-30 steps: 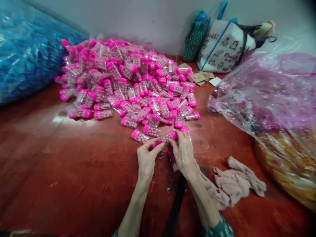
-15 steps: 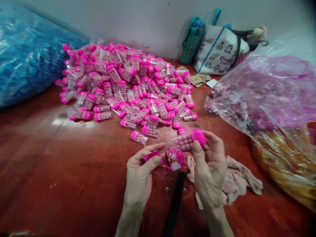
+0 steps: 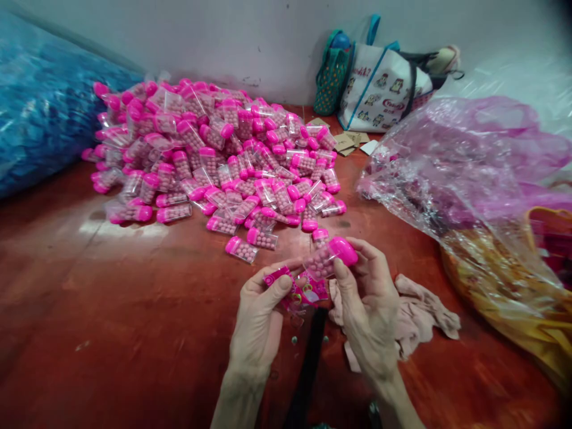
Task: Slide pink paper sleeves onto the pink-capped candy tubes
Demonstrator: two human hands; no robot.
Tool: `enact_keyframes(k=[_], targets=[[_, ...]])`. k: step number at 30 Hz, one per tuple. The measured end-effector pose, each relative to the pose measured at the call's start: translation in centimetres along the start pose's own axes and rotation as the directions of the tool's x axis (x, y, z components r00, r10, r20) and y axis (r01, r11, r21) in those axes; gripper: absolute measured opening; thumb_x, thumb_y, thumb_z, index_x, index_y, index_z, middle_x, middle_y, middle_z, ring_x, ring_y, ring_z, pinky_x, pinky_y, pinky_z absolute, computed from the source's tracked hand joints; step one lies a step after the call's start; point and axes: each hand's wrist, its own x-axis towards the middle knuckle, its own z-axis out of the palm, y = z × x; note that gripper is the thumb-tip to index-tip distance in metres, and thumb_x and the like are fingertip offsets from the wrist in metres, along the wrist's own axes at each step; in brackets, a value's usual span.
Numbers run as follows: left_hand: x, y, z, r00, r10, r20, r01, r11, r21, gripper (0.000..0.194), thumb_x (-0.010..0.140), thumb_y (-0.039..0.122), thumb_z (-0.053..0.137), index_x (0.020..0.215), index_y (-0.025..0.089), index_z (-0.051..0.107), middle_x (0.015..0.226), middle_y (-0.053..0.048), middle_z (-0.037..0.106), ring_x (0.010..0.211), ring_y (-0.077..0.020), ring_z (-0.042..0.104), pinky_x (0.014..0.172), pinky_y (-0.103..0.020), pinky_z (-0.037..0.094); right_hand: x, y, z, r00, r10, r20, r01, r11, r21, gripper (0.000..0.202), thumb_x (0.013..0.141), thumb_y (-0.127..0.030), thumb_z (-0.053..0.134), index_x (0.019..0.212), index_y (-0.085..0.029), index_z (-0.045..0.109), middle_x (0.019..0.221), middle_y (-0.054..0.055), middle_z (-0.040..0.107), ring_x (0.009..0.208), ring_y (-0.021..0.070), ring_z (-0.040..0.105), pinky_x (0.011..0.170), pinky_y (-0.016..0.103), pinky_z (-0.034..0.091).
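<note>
My right hand (image 3: 369, 292) grips a small clear candy container (image 3: 322, 262) by its pink cap, tilted with the cap toward the upper right. Pale pink balls fill its clear body. Between the thumb and fingers of my left hand (image 3: 261, 310) is a shiny pink printed wrapper (image 3: 280, 280), close to the container's clear end. Another pink printed piece (image 3: 315, 289) shows just behind and below; whether it is joined to the wrapper I cannot tell. Beyond my hands lies a large pile of like containers (image 3: 232, 161) with pink caps.
A big clear bag of blue pieces (image 3: 44, 107) stands at the left. Pink and clear plastic (image 3: 447, 161) lies over yellow material (image 3: 491, 310) on the right. A beige cloth (image 3: 415, 322) and a black strap (image 3: 308, 363) are near my hands. A white tote bag (image 3: 378, 89) leans against the wall.
My two hands have come closer together, bringing the container's clear end next to the pink wrapper. The whole view has shifted slightly, so the pile appears further left.
</note>
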Motion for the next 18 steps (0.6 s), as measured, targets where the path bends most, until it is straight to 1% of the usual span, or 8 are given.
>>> enact_keyframes(k=[3, 5, 7, 10, 12, 14, 16, 18], targets=[[0.2, -0.4, 0.2, 1.000, -0.009, 0.027, 0.009, 1.000, -0.013, 0.019, 0.066, 0.017, 0.072, 0.084, 0.011, 0.070, 0.092, -0.011, 0.072, 0.080, -0.0219, 0.068, 0.074, -0.033, 0.055, 0.1, 0.3, 0.1, 0.993, 0.086, 0.076, -0.096, 0.987, 0.130, 0.041, 0.084, -0.025, 0.055, 0.123, -0.029, 0.041, 0.102, 0.004, 0.061, 0.086, 0.0187, 0.063, 0.071, 0.031, 0.055], [0.4, -0.5, 0.1, 0.999, -0.042, 0.025, 0.043, 0.999, -0.027, 0.019, 0.068, 0.020, 0.071, 0.084, 0.010, 0.070, 0.090, -0.012, 0.072, 0.081, -0.0223, 0.067, 0.075, -0.034, 0.055, 0.3, 0.7, 0.1, 0.984, 0.136, 0.111, -0.157, 0.964, 0.215, 0.043, 0.085, -0.026, 0.055, 0.125, -0.030, 0.039, 0.103, 0.004, 0.061, 0.087, 0.0185, 0.063, 0.074, 0.032, 0.055], [0.6, -0.6, -0.1, 0.998, -0.055, -0.018, 0.054, 0.997, -0.055, 0.019, 0.070, 0.023, 0.070, 0.083, 0.009, 0.069, 0.089, -0.013, 0.072, 0.081, -0.0220, 0.067, 0.077, -0.034, 0.055, 0.3, 1.0, -0.1, 0.978, 0.172, 0.121, -0.199, 0.943, 0.265, 0.043, 0.085, -0.026, 0.055, 0.125, -0.031, 0.039, 0.106, 0.004, 0.060, 0.091, 0.0180, 0.063, 0.079, 0.033, 0.054], [1.1, -0.4, -0.4, 0.993, -0.018, -0.119, 0.006, 0.995, -0.103, 0.017, 0.071, 0.023, 0.069, 0.080, 0.009, 0.069, 0.086, -0.012, 0.072, 0.079, -0.0195, 0.067, 0.076, -0.031, 0.055, 0.0, 1.4, -0.3, 0.965, 0.216, 0.146, -0.251, 0.922, 0.296, 0.038, 0.085, -0.026, 0.055, 0.121, -0.030, 0.042, 0.103, 0.004, 0.062, 0.090, 0.0173, 0.063, 0.079, 0.032, 0.054], [1.4, -0.3, -0.6, 0.985, -0.001, -0.170, -0.022, 0.991, -0.132, 0.013, 0.071, 0.021, 0.069, 0.077, 0.009, 0.069, 0.081, -0.010, 0.072, 0.075, -0.0174, 0.067, 0.073, -0.029, 0.055, -0.4, 1.4, -0.3, 0.945, 0.246, 0.214, -0.304, 0.901, 0.310, 0.030, 0.086, -0.027, 0.055, 0.115, -0.028, 0.047, 0.099, 0.003, 0.063, 0.087, 0.0168, 0.064, 0.077, 0.031, 0.055], [1.7, -0.1, -0.7, 0.977, 0.008, -0.214, -0.042, 0.987, -0.155, 0.010, 0.074, 0.019, 0.066, 0.076, 0.009, 0.069, 0.077, -0.009, 0.072, 0.071, -0.0153, 0.067, 0.070, -0.026, 0.056, -0.9, 1.4, -0.2, 0.914, 0.272, 0.302, -0.365, 0.876, 0.315, 0.025, 0.086, -0.027, 0.054, 0.111, -0.026, 0.049, 0.097, 0.003, 0.064, 0.084, 0.0167, 0.065, 0.076, 0.031, 0.055], [1.9, 0.0, -0.8, 0.966, 0.030, -0.255, -0.076, 0.982, -0.172, 0.009, 0.076, 0.017, 0.064, 0.076, 0.009, 0.068, 0.077, -0.008, 0.071, 0.069, -0.0142, 0.066, 0.068, -0.025, 0.056, -1.6, 1.3, -0.1, 0.888, 0.291, 0.357, -0.404, 0.863, 0.303, 0.028, 0.086, -0.027, 0.054, 0.113, -0.026, 0.047, 0.099, 0.004, 0.064, 0.084, 0.0169, 0.065, 0.076, 0.032, 0.055], [2.1, 0.1, -1.0, 0.958, 0.058, -0.281, -0.113, 0.976, -0.187, 0.009, 0.078, 0.016, 0.062, 0.077, 0.010, 0.068, 0.077, -0.008, 0.071, 0.070, -0.0138, 0.066, 0.068, -0.025, 0.055, -2.4, 1.2, 0.1, 0.880, 0.305, 0.364, -0.414, 0.868, 0.275, 0.033, 0.086, -0.027, 0.055, 0.118, -0.026, 0.045, 0.104, 0.005, 0.062, 0.089, 0.0175, 0.064, 0.081, 0.034, 0.055]])
